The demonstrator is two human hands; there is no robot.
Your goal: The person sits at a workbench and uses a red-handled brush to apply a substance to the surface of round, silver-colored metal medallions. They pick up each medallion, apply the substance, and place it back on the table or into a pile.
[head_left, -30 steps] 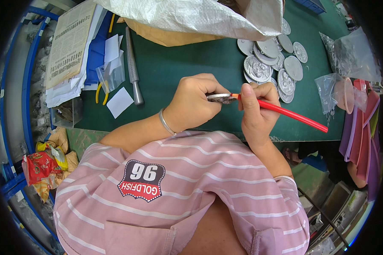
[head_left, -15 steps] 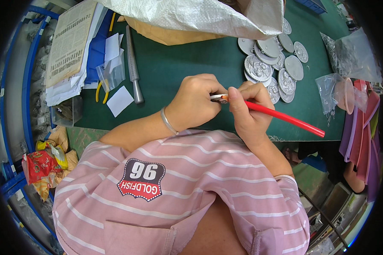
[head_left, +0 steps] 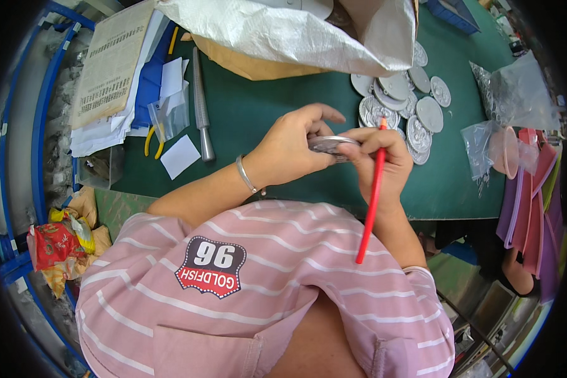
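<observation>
Medallion [head_left: 326,145], silver and round, is held between both hands above the near part of the table. Largest in view is the person's pink striped shirt [head_left: 283,296]. Beyond it spreads the green table [head_left: 246,94], with a white sack [head_left: 283,41] lying open at its far side. To the right of the sack, just beyond the right hand, silver discs [head_left: 429,114] lie overlapping in a loose pile. The left hand [head_left: 293,142] is partly open: it grips the left edge of the piece, while one finger stretches out clear of it. The right hand [head_left: 384,164] is more closed, pinching the opposite edge with thumb and fingers; a red stick [head_left: 372,208] is tucked in the same hand, its tip upward in view and its tail over the shirt.

Half a second earlier, the stick slanted out to the right with its tip at the left hand; now it has swung round and the tip is away from the piece. The left hand was more tightly curled then, and its fingers have since spread. More of the silver face now shows between the hands.
</observation>
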